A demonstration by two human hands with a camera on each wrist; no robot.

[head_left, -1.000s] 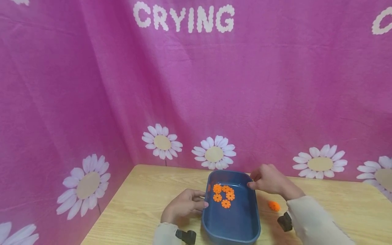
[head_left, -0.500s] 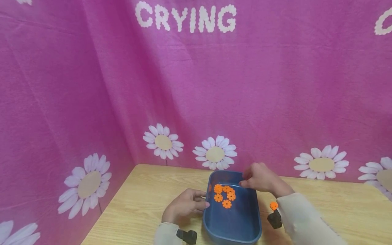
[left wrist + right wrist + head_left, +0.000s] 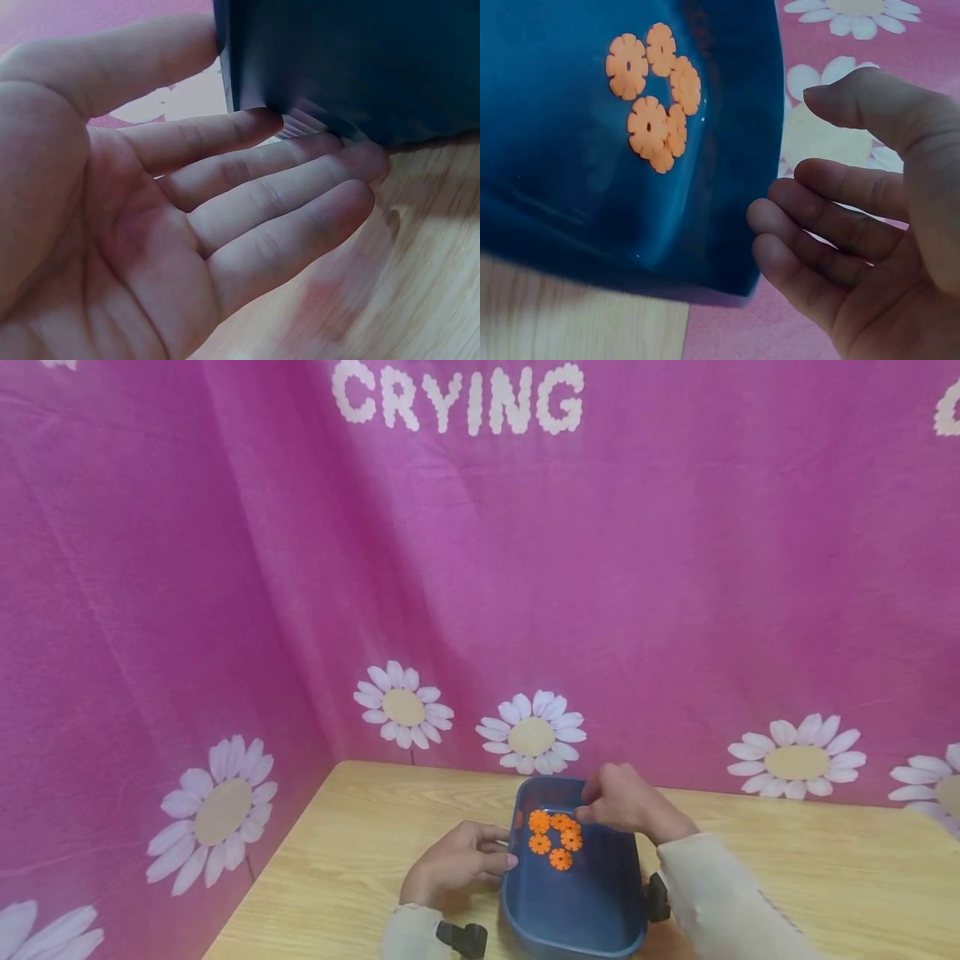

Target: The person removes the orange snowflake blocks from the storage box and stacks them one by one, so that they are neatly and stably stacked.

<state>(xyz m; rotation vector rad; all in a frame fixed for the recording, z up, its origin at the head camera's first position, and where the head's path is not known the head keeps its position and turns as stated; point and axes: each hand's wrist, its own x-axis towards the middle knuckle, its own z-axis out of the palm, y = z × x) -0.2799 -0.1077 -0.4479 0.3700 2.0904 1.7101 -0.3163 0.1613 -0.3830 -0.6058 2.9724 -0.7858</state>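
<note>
Several orange notched discs (image 3: 560, 860) lay in the far half of the blue tray (image 3: 573, 906), some overlapping, while the tray sat on the wooden counter (image 3: 382, 810). On my feed, the left hand (image 3: 459, 858) had its thumb against the tray's left side, its fingers extended and apart from the thumb. I saw the right hand (image 3: 624, 802) over the far right part, thumb and loosely bent fingers apart, gripping nothing, close to the discs.
</note>
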